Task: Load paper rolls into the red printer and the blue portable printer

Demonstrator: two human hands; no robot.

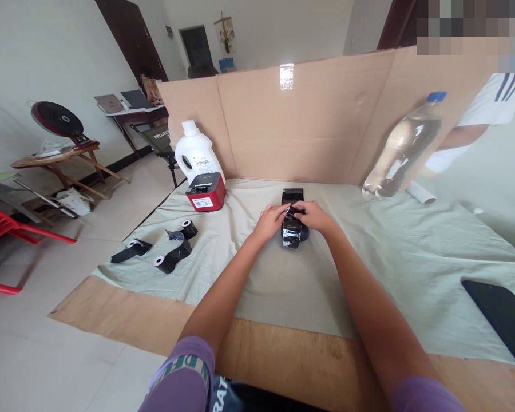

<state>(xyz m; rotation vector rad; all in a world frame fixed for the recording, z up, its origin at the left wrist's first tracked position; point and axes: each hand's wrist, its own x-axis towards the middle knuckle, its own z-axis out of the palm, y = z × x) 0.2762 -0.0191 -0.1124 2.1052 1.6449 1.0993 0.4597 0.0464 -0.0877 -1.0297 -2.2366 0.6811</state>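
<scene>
A black boxy device (pixel 292 196), which looks like a small card terminal or printer, rests on the cloth in front of me. A shiny black strip (pixel 292 233) curls over its near end. My left hand (pixel 271 220) grips the device's left side, its fingertips on the strip. From the right, my right hand (pixel 312 216) closes on the same spot, with its fingers bent over the top. The fingertips of both hands nearly meet, and they hide the middle of the device.
Black paper rolls (pixel 165 263) with loose tails lie at left. Behind them stand a red printer (pixel 212 197) and a white jug (pixel 197 151). A cardboard screen (pixel 300 131), a tilted water bottle (pixel 405 149) and a white tube (pixel 423 193) are behind; a phone (pixel 495 312) lies right.
</scene>
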